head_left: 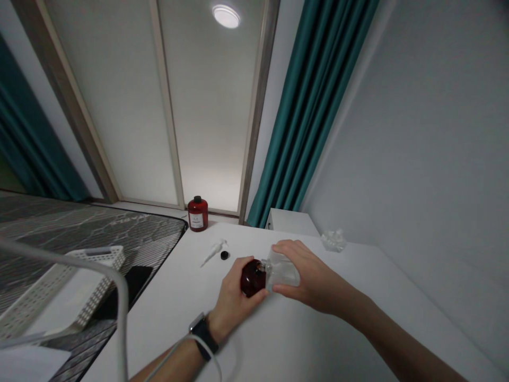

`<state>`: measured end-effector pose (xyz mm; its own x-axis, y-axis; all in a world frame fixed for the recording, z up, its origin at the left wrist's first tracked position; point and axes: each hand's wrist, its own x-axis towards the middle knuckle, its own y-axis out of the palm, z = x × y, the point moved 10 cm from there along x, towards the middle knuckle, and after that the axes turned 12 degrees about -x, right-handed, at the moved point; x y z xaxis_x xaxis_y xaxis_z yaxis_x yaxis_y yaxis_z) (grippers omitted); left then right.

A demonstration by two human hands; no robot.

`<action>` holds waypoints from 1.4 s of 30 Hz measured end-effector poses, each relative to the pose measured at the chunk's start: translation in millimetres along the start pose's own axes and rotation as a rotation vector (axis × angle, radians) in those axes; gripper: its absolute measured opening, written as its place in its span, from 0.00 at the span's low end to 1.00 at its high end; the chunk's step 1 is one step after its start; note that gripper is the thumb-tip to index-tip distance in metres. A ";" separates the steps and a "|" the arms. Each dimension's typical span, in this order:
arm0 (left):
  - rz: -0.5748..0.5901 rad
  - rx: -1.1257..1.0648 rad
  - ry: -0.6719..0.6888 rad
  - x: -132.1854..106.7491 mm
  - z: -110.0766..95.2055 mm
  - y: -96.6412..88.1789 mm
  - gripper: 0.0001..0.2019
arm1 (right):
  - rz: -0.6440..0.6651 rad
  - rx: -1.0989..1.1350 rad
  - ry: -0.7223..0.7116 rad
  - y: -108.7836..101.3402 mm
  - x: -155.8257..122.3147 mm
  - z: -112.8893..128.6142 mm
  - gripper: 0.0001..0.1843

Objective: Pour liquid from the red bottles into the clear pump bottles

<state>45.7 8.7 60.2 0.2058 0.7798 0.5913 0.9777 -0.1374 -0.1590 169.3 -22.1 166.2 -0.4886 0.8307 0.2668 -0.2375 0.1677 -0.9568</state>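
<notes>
No words to read here. On the tall red bottle (198,214), just a white label (196,224) with tiny dark marks, too small and too blurry to make out. No clear letters on the round dark red bottle (252,278) or the clear bottle (283,269) either.

Clock bearings taken from the hands, 12 o'clock toward the far edge of the table (302,339). Left hand (234,300) holds a round bottle (252,278), its neck against a clear bottle (284,270) held in the right hand (310,276). At 11 o'clock on the table: a pump head (212,252) with a small cap (225,255) just beside it. Farther, past the table's edge: a large jar (198,214). At 1 o'clock: crumpled wrap (333,240) on the table, a cabinet (292,222) behind it. At 9 o'clock: a basket (67,286) on a mattress (79,228).
</notes>
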 end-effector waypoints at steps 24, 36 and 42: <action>-0.028 -0.015 -0.009 0.0 0.8 -0.6 0.27 | 0.004 0.000 0.004 -2.7 4.2 0.0 0.34; -0.061 -0.015 0.001 -1.3 -2.0 -3.8 0.27 | -0.012 0.026 -0.012 -5.4 5.3 1.3 0.33; -0.047 -0.025 -0.008 -1.0 -1.9 -1.9 0.27 | 0.011 0.016 -0.008 -2.9 6.2 0.4 0.34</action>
<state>43.7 7.0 61.4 0.1590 0.7907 0.5912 0.9871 -0.1155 -0.1111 166.5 -17.7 170.7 -0.4983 0.8280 0.2571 -0.2456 0.1496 -0.9578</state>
